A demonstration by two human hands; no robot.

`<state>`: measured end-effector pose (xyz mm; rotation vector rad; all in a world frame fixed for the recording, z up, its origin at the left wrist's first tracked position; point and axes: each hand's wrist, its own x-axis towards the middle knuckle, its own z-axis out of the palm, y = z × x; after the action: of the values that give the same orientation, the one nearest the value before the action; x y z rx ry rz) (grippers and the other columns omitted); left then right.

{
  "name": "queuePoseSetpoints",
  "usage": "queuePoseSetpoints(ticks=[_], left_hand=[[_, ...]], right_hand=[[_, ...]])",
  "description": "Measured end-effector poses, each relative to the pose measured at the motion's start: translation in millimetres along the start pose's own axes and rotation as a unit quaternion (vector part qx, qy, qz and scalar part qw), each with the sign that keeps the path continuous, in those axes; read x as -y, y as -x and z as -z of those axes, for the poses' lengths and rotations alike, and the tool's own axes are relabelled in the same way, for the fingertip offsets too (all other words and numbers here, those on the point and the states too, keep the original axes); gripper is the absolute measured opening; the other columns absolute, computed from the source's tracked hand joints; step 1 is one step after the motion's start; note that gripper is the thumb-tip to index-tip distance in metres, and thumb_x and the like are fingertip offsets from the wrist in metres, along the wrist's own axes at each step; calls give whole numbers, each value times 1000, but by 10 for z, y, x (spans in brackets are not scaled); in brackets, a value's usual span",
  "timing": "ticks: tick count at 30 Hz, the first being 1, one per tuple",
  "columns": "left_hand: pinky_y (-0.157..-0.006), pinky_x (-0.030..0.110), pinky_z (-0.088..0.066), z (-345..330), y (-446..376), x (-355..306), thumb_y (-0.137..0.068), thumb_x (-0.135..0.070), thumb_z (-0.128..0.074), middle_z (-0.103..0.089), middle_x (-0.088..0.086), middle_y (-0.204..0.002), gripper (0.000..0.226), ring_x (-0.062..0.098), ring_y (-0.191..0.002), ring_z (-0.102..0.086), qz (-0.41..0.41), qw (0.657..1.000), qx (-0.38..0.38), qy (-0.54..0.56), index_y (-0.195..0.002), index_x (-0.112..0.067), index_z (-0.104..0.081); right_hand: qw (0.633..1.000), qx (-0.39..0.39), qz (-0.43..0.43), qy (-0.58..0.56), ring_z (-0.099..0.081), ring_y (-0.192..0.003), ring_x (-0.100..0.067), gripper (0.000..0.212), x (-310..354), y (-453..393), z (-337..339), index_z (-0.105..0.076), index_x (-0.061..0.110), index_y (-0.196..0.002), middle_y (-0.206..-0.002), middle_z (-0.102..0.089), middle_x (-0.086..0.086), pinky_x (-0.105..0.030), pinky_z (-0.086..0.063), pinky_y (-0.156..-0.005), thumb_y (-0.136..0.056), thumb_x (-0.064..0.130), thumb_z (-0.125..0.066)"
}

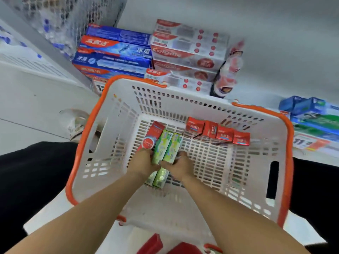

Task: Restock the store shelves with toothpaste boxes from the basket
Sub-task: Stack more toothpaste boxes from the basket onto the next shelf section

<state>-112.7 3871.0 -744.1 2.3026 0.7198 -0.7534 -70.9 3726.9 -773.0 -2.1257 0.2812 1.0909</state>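
On the shelf at the left, blue boxes [113, 54] lie stacked flat beside red-and-white boxes [185, 50], faces out for shoppers. Below, the basket [88, 129] sits against the shelf edge. The left hand [142, 162] curls around a red box [152, 136] and green boxes [167, 145] lying together; the right hand [180, 166] clamps their other side, probably to lift the bundle at once. Four small red boxes [218, 132] stand along the far wall.

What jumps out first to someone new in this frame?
The white plastic basket with orange rim fills the centre. Inside it, both hands, left hand and right hand, grip a bundle of green toothpaste boxes. A row of small red toothpaste boxes stands on end along its far wall.
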Motion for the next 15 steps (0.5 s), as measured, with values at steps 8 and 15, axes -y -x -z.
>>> queuePoseSetpoints(ticks=[8, 15], left_hand=[[-85, 36, -56, -39, -1, -80, -76, -22, -81, -69, 6, -104, 37, 26, -98, -66, 40, 999, 7, -22, -109, -11, -68], [-90, 34, -55, 3, 14, -47, -75, -29, -85, -68, 4, -113, 50, 22, -100, -63, 60, 994, 81, -36, -117, -14, -64]], right_hand=[[999, 16, -42, 2, -67, -103, -22, 75, -66, -47, 259, -52, 13, -131, -130, -64, -7, -35, -58, -89, -68, 24, -90], [987, 131, -74, 52, -60, -119, -27, 86, 3, 90, 708, -44, 9, -144, -144, -52, -10, -36, -62, -78, -69, 20, -86]])
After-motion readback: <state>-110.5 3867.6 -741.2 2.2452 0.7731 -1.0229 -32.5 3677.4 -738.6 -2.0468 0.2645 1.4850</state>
